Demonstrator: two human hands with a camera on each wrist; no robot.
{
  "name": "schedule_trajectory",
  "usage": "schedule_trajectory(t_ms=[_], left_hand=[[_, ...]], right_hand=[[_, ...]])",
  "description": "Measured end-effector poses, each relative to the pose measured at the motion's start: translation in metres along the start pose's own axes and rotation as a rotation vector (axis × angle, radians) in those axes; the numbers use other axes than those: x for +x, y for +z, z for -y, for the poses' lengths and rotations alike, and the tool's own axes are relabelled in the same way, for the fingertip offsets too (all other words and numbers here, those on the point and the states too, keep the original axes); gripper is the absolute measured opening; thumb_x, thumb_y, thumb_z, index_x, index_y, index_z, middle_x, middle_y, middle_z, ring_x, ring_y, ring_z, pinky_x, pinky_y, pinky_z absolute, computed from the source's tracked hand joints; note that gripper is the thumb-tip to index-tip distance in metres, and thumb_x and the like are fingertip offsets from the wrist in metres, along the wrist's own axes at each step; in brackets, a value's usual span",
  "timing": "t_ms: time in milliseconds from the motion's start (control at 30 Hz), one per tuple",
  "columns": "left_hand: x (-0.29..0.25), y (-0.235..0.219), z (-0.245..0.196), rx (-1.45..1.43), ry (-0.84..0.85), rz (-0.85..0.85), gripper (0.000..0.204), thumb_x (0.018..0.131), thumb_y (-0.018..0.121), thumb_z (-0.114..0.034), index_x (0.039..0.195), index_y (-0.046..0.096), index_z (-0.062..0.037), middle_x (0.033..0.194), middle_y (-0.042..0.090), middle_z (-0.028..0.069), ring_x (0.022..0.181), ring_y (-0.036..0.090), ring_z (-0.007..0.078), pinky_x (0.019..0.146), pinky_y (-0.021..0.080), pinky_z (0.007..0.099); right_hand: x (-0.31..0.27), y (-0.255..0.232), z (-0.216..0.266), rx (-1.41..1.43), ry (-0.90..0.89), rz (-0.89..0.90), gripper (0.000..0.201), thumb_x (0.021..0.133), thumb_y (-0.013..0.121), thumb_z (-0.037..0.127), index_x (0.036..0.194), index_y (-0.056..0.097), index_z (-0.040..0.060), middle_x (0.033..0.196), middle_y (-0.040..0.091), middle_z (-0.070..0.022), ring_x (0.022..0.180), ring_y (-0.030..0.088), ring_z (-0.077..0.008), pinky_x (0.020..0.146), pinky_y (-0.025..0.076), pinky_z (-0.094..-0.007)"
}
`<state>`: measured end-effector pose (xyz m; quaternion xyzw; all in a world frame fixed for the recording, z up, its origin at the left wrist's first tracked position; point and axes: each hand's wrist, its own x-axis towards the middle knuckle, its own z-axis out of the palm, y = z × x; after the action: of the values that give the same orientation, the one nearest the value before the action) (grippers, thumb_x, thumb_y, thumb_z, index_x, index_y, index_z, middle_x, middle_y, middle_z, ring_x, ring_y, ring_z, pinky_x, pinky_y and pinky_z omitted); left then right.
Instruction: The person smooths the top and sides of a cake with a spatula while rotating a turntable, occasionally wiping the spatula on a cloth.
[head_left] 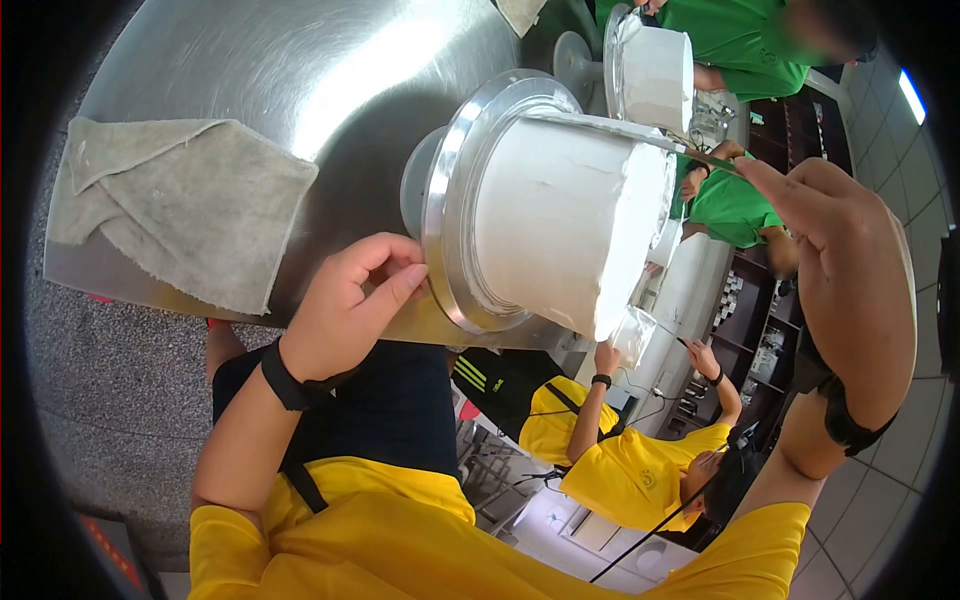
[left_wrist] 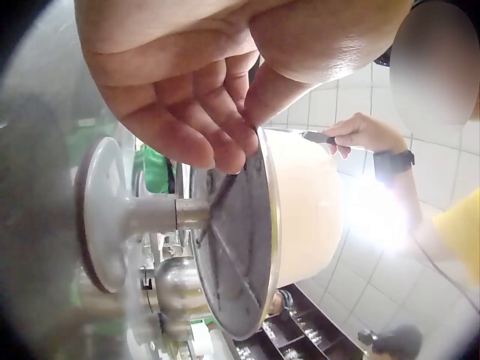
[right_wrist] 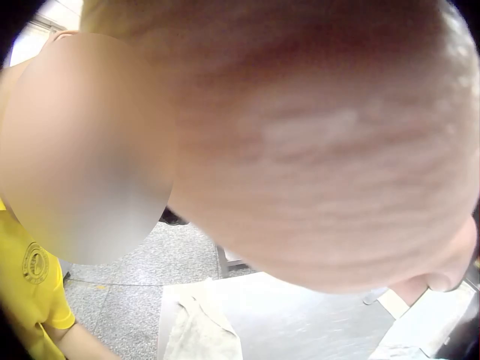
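A round cake [head_left: 560, 220] covered in white cream stands on a metal cake turntable [head_left: 452, 190]; the head view shows it sideways. At the turntable's rim, my left hand [head_left: 350, 295] pinches the edge between thumb and fingers, fingertips under the plate in the left wrist view. My right hand [head_left: 840, 225] grips a palette knife [head_left: 615, 127] by its dark handle [left_wrist: 319, 137]. The blade lies along the cake's side, handle end above the top. Rough cream ridges the cake's upper edge. In the right wrist view, skin of hand and wrist fills most of the picture.
A grey cloth [head_left: 190, 210] lies near the edge of the metal table [head_left: 230, 60]. Another cream-covered cake [head_left: 655, 78] stands on a turntable beyond, beside people in green shirts [head_left: 740, 40]. Someone in a yellow shirt [head_left: 640, 480] works close by. Dark shelves [head_left: 760, 330] line the wall.
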<state>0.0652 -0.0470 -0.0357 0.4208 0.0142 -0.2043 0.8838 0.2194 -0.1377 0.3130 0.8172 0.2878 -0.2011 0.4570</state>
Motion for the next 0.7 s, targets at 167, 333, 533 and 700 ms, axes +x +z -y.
schedule_trajectory(t_ms=[167,333,533,700], left_hand=[[0.002,0.001,0.0,-0.075,0.0,-0.032,0.019,0.102,0.061,-0.01,0.117,0.066,-0.0005,0.099,0.069,0.0025,0.092,0.064,0.01,0.086,0.051,0.0256],[0.004,-0.002,-0.004,-0.064,0.041,-0.033,0.028,0.103,0.059,-0.009,0.129,0.064,-0.0019,0.106,0.067,0.0034,0.096,0.064,0.0113,0.089,0.054,0.0265],[0.007,0.001,-0.006,-0.182,0.072,-0.074,0.034,0.102,0.06,-0.008,0.134,0.06,-0.0003,0.11,0.067,0.0034,0.1,0.062,0.0099,0.094,0.051,0.0268],[0.012,-0.003,-0.009,-0.221,0.108,-0.04,0.04,0.101,0.06,-0.005,0.14,0.054,-0.0012,0.113,0.066,0.0045,0.105,0.06,0.0099,0.098,0.048,0.0268]], right_hand=[[-0.002,-0.003,0.003,-0.038,-0.01,-0.01,0.044,0.084,0.061,-0.015,0.121,0.073,0.0057,0.087,0.061,-0.0139,0.071,0.064,-0.0273,0.063,0.048,-0.0347],[-0.003,-0.005,0.006,-0.034,-0.011,-0.016,0.044,0.085,0.059,-0.015,0.121,0.073,0.0064,0.087,0.061,-0.0136,0.07,0.064,-0.0271,0.062,0.048,-0.0351],[-0.007,-0.006,0.009,-0.027,0.0,-0.024,0.044,0.084,0.059,-0.015,0.121,0.073,0.0066,0.085,0.06,-0.0133,0.068,0.063,-0.0271,0.061,0.048,-0.0353],[-0.009,-0.008,0.01,-0.022,-0.012,-0.026,0.043,0.084,0.06,-0.014,0.12,0.073,0.0058,0.085,0.059,-0.0132,0.067,0.062,-0.0261,0.06,0.047,-0.0349]])
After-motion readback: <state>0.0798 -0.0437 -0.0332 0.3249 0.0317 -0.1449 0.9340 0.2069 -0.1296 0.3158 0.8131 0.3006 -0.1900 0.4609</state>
